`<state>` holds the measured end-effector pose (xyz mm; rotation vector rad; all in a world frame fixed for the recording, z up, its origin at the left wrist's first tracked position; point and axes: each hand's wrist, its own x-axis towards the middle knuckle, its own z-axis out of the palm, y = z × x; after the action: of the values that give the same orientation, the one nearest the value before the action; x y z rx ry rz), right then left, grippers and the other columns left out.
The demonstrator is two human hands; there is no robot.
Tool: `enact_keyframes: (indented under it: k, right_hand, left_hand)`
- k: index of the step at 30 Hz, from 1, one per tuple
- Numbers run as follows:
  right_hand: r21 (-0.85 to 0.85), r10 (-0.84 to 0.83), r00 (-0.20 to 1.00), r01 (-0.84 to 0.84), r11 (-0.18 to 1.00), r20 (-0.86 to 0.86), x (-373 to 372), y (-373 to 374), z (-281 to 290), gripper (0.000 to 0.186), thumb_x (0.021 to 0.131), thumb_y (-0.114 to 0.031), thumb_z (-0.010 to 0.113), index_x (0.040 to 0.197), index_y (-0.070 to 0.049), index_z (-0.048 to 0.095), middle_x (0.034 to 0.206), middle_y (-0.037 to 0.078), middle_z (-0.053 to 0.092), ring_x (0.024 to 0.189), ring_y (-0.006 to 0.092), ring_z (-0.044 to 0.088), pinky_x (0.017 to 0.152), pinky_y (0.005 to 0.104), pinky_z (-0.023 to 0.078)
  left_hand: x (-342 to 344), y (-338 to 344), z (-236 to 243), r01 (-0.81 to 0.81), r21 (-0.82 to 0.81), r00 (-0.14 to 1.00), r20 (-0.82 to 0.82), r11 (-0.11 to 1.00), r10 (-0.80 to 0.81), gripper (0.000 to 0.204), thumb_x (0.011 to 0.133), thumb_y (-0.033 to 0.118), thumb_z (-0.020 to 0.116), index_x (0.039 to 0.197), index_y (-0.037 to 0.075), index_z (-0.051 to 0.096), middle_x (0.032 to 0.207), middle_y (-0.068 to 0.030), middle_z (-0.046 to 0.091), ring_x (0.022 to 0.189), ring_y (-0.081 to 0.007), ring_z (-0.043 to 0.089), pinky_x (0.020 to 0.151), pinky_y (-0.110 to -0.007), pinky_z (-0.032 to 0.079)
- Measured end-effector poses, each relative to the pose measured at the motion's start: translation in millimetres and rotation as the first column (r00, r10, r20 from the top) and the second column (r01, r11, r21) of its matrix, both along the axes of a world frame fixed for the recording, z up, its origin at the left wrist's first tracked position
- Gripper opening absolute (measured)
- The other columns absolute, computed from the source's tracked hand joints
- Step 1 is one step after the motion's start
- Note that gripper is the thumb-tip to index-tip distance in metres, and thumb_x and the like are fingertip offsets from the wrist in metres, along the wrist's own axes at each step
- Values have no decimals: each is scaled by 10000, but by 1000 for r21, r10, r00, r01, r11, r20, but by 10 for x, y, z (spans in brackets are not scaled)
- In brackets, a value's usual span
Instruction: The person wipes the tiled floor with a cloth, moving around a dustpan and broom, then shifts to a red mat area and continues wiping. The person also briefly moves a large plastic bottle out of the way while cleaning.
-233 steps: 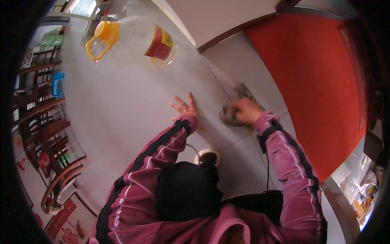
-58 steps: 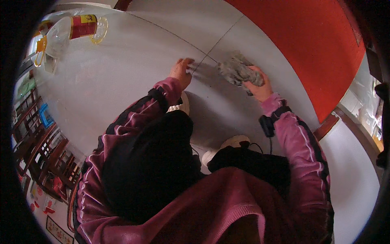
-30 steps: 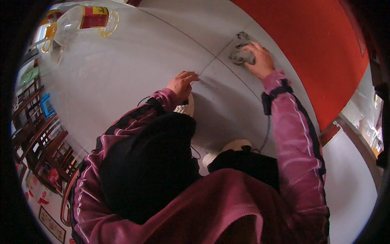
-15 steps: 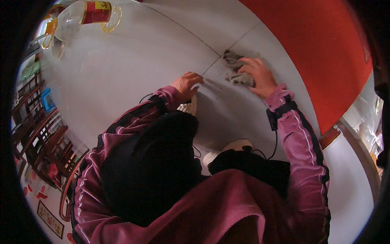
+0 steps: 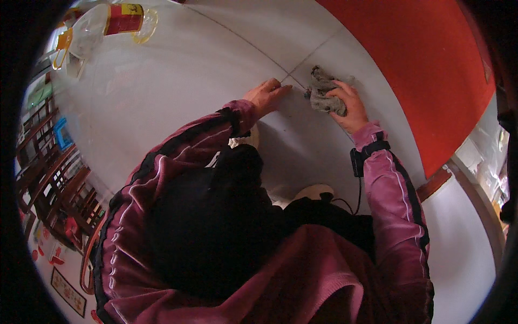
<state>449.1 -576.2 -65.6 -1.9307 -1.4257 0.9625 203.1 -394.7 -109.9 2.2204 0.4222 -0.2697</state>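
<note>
A crumpled grey rag point(image 5: 325, 96) is gripped in the right hand point(image 5: 349, 108), fingers curled round its bunched lower end, and it's being pressed onto a pale grey tiled floor point(image 5: 178, 92). The rag sits right next to the spot where two thin grout lines point(image 5: 253, 51) cross, a little up and to the right of the body, not far from a big red panel point(image 5: 426, 70) that fills the upper right.

The left hand point(image 5: 265, 96) is laid flat on the floor just beside the rag, fingers stretched out and loosely together, tips pointed toward the grout crossing. Nothing is held in it. The two hands are close but not touching.

Both arms are covered by pink sleeves point(image 5: 396, 200) with dark stripes, and a black band point(image 5: 362, 156) with a thin cable hanging off it is strapped round the right wrist. Dark trousers and two light-coloured shoe tips point(image 5: 315, 191) can be made out lower down, so a crouched posture is suggested.

Well apart, at the top left, a clear plastic jug point(image 5: 116, 19) with a red and yellow label and a yellow handle is lying on the floor. Dark wooden chairs point(image 5: 54, 178) are lined up along the left edge.
</note>
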Motion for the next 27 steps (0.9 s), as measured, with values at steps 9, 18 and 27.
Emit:
enact_keyframes:
  k: [9, 18, 27]
  right_hand:
    - [12, -129, 970, 134, 991, -205, -169, -82, 23, 473, 648, -23, 718, 1100, -111, 608, 1342, 125, 502, 1212, 329, 493, 1041, 383, 378]
    - [-211, -337, 641, 267, 940, -690, 545, -151, 600, 420, 698, 14, 630, 1106, -66, 574, 1105, 12, 514, 986, 128, 545, 886, 261, 433]
    - [-204, -276, 757, 191, 960, -592, 520, -177, 801, 404, 709, 16, 608, 1105, -47, 556, 1044, 6, 543, 931, 99, 559, 812, 246, 462]
  left_hand:
    - [185, 74, -180, -65, 52, 993, 101, 997, 60, 164, 870, 104, 620, 1032, 87, 636, 984, -98, 614, 930, -298, 617, 788, -374, 520]
    - [-183, 519, 749, -601, -460, 741, -15, 653, 671, 91, 881, 74, 671, 952, 39, 626, 895, -21, 625, 768, -114, 595, 625, -267, 517]
    - [30, 207, 819, -466, -729, 781, -73, 501, 620, 37, 965, 65, 547, 955, 37, 524, 947, -85, 640, 825, -139, 606, 639, -265, 505]
